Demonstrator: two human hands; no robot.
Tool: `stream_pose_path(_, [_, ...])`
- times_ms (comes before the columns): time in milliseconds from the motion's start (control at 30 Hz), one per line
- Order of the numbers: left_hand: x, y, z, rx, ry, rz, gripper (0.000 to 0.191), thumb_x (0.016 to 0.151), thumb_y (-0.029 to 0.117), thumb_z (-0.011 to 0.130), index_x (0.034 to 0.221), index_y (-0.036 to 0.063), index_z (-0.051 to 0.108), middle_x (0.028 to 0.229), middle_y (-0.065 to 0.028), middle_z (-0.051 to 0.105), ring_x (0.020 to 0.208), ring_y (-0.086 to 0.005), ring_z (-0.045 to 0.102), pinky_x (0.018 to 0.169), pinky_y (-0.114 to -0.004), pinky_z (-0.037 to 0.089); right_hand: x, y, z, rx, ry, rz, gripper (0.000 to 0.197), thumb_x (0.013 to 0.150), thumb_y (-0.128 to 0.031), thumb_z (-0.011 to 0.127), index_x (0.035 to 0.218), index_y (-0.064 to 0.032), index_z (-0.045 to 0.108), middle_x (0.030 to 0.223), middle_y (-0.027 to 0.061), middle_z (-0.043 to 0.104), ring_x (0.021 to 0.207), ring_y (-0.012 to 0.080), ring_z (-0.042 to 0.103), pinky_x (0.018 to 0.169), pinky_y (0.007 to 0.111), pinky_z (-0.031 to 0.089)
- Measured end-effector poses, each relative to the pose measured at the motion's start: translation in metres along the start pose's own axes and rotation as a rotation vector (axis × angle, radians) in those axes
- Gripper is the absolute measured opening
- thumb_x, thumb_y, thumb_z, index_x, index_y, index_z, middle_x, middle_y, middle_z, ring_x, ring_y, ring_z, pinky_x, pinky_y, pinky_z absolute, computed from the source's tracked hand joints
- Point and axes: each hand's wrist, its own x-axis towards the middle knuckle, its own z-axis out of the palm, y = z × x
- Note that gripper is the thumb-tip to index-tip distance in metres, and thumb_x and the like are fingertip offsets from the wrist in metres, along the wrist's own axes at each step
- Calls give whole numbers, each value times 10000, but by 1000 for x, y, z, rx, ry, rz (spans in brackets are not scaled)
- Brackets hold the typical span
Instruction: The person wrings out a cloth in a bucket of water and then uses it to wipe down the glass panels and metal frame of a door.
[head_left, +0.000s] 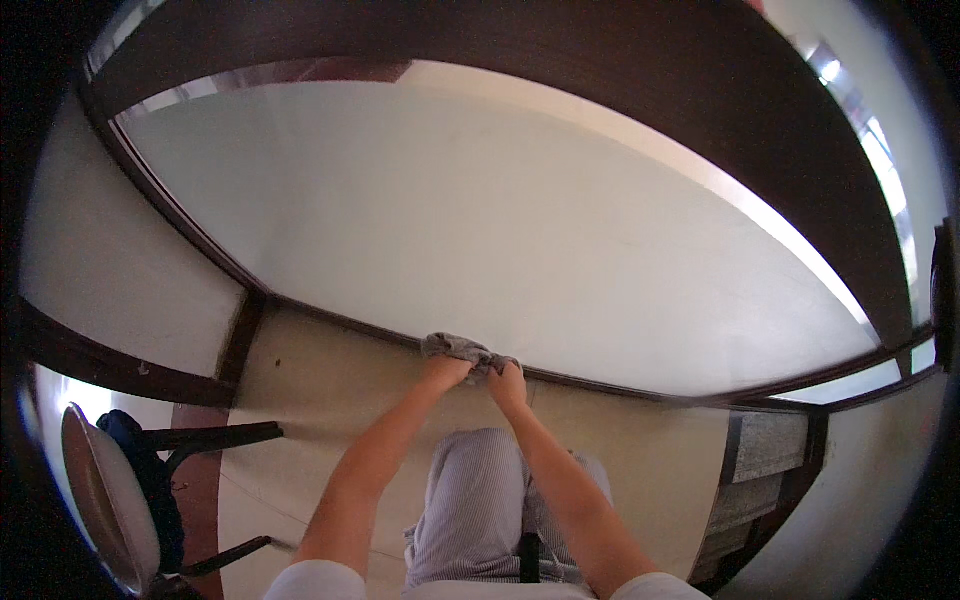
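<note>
Both my left hand (451, 368) and my right hand (508, 381) grip a bunched grey cloth (457, 346), with my arms stretched out in front of me. The cloth lies against the dark lower frame strip (360, 324) of a large pale panel (525, 225), near the middle of that edge. The panel has a smooth, slightly shiny face; whether it is glass or painted board I cannot tell. My fingers are partly hidden in the folds of the cloth. The pale floor (330, 375) shows just below my hands.
A wide dark frame beam (480, 37) runs along the panel's far side. At the left is a round pale basin-like object (112, 502) beside dark fabric (146, 480) and dark furniture legs (217, 435). Grey steps (769, 446) lie at the right, beside a pale wall (862, 465).
</note>
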Motion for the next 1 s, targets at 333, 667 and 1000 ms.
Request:
stream_pose_path(333, [13,-5,39,-565,-376,-388,466,760,354,645,1059,0,595,1023,-120,610,899,-242,576,822,-346,443,4,40,18,244,-104,298,239,850,-186,567,910,42,526,876,161,598,779,279,593,655,379,479])
stream_pose_path(667, [-46,-11,-22,-558,247,227,508,750,367,660,1120,34,561,1150,-140,562,1092,-252,502,922,-333,386,-29,-67,-63,1227,-80,286,180,863,-152,575,967,-12,531,909,59,589,766,141,584,687,297,517])
stream_pose_path(1000, [-187,175,-260,-1112,426,478,500,733,243,726,1120,27,494,1078,-76,548,1008,-183,517,868,-338,429,-54,-267,-247,946,179,-489,248,803,-130,655,944,14,511,816,95,635,686,115,611,584,239,500])
